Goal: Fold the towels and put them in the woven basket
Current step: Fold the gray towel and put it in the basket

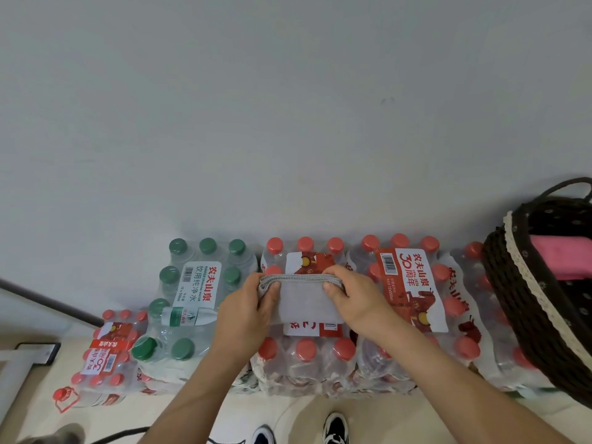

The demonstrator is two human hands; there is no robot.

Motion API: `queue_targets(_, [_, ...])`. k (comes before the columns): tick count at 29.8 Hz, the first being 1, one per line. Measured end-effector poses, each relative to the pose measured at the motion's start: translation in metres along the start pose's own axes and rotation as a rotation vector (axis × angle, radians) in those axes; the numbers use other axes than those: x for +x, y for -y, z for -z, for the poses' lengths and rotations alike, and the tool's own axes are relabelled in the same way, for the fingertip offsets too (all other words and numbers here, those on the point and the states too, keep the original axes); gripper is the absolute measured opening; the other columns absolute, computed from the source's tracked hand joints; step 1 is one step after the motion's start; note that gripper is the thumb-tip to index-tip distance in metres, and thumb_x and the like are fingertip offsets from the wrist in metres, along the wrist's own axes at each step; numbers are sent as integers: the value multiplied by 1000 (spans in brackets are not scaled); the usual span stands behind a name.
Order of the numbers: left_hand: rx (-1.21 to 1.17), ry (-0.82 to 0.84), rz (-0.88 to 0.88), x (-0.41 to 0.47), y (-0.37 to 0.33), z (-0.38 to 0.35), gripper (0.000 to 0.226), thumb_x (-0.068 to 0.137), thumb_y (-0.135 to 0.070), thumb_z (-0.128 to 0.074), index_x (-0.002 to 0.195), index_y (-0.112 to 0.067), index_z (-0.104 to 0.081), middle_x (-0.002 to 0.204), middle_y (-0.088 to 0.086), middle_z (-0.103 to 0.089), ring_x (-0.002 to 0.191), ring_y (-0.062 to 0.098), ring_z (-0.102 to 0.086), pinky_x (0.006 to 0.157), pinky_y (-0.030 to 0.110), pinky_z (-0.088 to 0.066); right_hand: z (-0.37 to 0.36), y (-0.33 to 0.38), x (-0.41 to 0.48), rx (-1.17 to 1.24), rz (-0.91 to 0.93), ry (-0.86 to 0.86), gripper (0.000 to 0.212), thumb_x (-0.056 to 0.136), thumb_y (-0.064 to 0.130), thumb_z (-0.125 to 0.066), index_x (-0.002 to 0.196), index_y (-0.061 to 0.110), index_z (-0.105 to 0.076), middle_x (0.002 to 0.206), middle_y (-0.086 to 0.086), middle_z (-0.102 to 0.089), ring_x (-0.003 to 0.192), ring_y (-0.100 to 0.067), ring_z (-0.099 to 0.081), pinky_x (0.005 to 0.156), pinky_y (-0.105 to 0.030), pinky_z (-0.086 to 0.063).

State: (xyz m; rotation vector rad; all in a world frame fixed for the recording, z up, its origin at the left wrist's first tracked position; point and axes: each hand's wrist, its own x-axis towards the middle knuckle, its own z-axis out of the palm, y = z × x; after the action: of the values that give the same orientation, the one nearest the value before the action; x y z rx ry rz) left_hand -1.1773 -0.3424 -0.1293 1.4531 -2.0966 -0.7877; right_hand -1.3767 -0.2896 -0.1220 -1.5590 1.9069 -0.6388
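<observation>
Towel, grey and folded small, lies at frame centre on a red-capped bottle pack, long axis left-right, left hand and right hand pinching its ends. Woven basket (pink towel inside) sits far right, nearer the right hand.

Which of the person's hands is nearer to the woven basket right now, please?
Right. The right hand grips the grey towel's right end, on the woven basket's side; the left hand grips its far end.
</observation>
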Motion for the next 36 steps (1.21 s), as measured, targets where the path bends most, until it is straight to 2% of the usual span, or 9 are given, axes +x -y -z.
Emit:
queue_targets(6, [-39,-69,237,14,-9,-6,34,88,-38,-61,65,-14,-56,56,-3,-57,55,13,-51,49,28,-34,-6,-1,8,11,-70,-75,16,96,30,-51,103,20,-61,95,4,-62,88,-13,-57,76,-29,-48])
queue_targets(10, [-51,-113,297,16,-10,-9,23,83,-40,-64,73,-19,-64,65,-3,-63,64,11,-58,56,29,-45,-3,-1,12,39,-139,-116,12,91,34,-58,99,27,-62,100,4,-56,90,-10,-55,75,-20,-43])
queue_targets(14, [42,-65,304,12,-4,-15,27,88,-46,-55,76,-23,-64,77,2,-55,71,16,-53,63,33,-42,4,-1,13,-76,-133,23,41,93,43,-54,131,29,-54,121,6,-43,110,-14,-51,90,-28,-46])
queue_targets(17, [12,38,331,10,-4,-11,27,91,-47,-51,79,-25,-61,73,-4,-62,68,11,-57,60,31,-44,19,-4,16,-37,-125,152,44,89,44,-60,129,24,-57,126,6,-42,115,-13,-47,101,-31,-42])
queue_targets(23, [-125,85,387,8,-14,4,17,85,-37,-67,98,-29,-59,92,-13,-64,83,1,-58,63,20,-43,43,0,35,-213,2,519,36,80,36,-71,109,23,-53,107,5,-52,94,-15,-54,82,-32,-49])
queue_targets(27, [-404,196,479,9,-17,18,41,80,-17,-75,113,-27,-55,103,2,-65,91,20,-64,77,33,-54,49,0,37,-62,27,587,50,75,26,-76,118,26,-51,111,9,-58,98,-12,-58,84,-30,-51])
queue_targets(29, [-409,150,391,7,-18,24,50,74,-9,-80,114,-32,-61,99,4,-67,89,24,-64,81,35,-55,52,3,32,-63,117,457,46,75,19,-73,118,26,-56,107,14,-56,97,-7,-54,79,-21,-46])
queue_targets(33, [128,-70,-78,2,-21,20,46,66,-12,-84,106,-28,-67,101,-12,-57,84,8,-54,76,22,-46,44,1,10,-343,489,-44,41,75,6,-65,109,24,-53,106,10,-48,101,-12,-43,84,-27,-43])
queue_targets(36, [327,-68,-301,-12,-3,4,51,56,-6,-87,98,-20,-62,100,-4,-55,83,12,-51,67,23,-47,17,-15,-8,-492,573,-98,40,72,1,-64,103,22,-50,103,3,-49,102,-19,-46,78,-32,-48])
